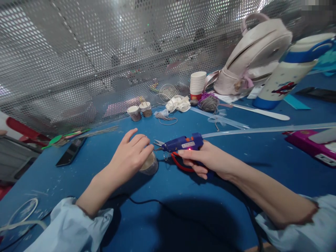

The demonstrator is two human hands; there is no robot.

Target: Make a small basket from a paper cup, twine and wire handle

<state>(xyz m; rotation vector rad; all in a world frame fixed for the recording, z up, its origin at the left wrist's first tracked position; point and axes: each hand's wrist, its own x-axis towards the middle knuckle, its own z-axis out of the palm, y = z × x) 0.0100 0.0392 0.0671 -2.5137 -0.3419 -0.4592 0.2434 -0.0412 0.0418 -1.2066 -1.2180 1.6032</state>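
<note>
My right hand [195, 159] is wrapped round a blue hot glue gun [181, 142], its small red light lit and its nozzle pointing left. A long clear glue stick [236, 131] runs out of the gun's back. My left hand [131, 150] is bent over a small cup [150, 166] with a greyish outside, at its rim; some fingertips are hidden. The nozzle is close to the left fingers, just above the cup. Under the gun lie scissors with red handles [181, 165], partly covered by the gun and my right hand.
Two small coated cups [134, 113], grey yarn [208, 104] and stacked paper cups [198, 84] stand along the perforated metal screen [99, 63]. A backpack [252, 52] and bottle [286, 77] are back right. A phone [70, 152] lies left. A black cord [149, 201] crosses the blue table.
</note>
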